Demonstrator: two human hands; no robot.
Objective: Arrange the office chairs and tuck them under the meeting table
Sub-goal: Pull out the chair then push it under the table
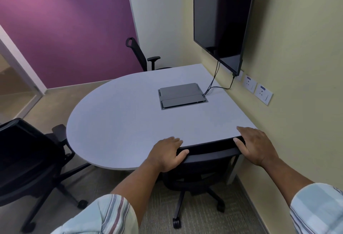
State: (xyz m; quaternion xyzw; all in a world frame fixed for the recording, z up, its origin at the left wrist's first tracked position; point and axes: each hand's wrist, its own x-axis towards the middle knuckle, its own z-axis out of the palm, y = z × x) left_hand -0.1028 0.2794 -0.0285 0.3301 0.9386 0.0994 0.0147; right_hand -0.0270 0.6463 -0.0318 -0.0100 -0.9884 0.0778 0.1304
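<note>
Head view: both hands grip the top edge of a black office chair [206,161], left hand [165,154] and right hand [257,145] clamped on its backrest, pushed against the grey tabletop [130,122]; a second chair [27,159] stands left of the tabletop.

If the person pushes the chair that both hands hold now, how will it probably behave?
The chair will probably roll easily: its star base ends in casters on flat carpet. Because the left hand and right hand grip the top of the backrest, high above the wheels, a hard push may tilt it slightly. It could also swivel instead of going straight under the table.
</note>
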